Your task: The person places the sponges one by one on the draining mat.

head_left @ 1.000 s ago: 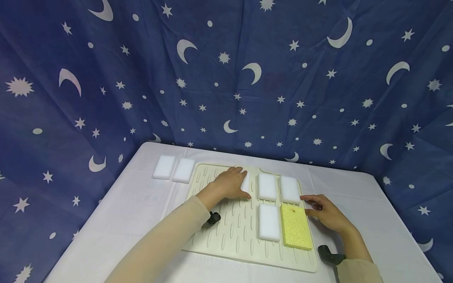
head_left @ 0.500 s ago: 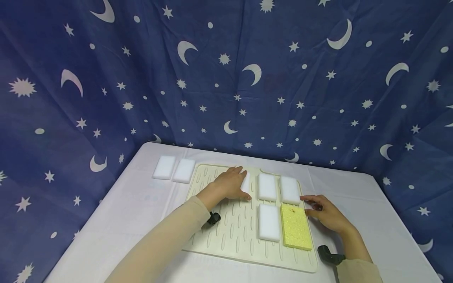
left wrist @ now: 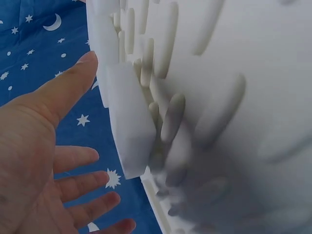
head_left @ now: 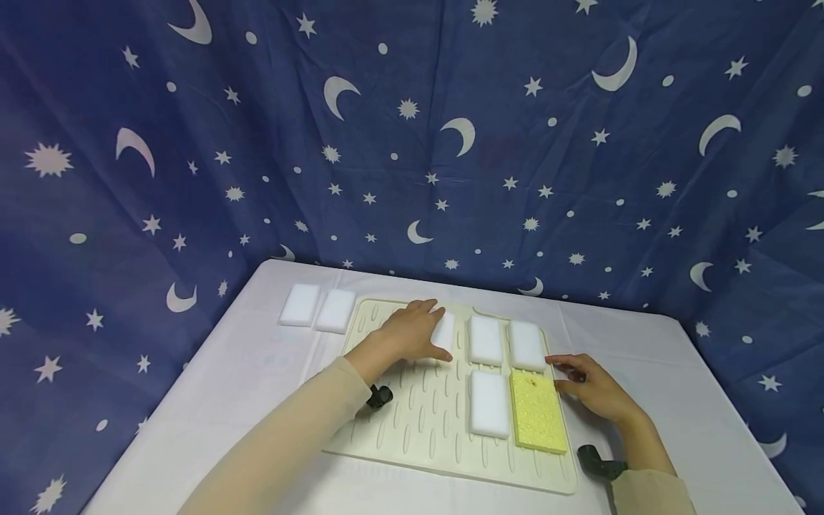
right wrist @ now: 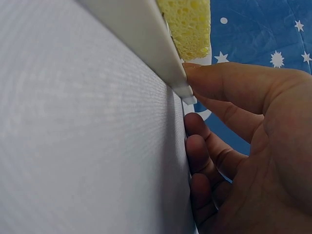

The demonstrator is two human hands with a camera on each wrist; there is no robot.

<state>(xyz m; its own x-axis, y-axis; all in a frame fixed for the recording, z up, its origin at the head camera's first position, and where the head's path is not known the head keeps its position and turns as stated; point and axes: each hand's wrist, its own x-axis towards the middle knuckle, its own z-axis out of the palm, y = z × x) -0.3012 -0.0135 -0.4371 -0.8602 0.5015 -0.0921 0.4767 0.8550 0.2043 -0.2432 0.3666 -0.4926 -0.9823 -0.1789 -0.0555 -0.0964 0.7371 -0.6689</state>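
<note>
My left hand is over the back of a cream ridged drying mat, fingers spread. Just beside its fingertips lies a white sponge, partly covered by the hand in the head view. The left wrist view shows a gap between the fingers and this sponge. At the mat's right edge, my right hand touches the rim with its thumb and forefinger. Its other fingers rest loosely bent on the cloth in the right wrist view. A yellow sponge lies on the mat close to that thumb.
Three more white sponges lie on the mat's right half, one of them left of the yellow sponge. Two other white sponges lie on the white tablecloth at the back left. Behind the table hangs a blue star-and-moon curtain.
My left hand has drawn slightly to the left, so more of the white sponge by its fingertips shows. The right hand stays at the mat's edge.
</note>
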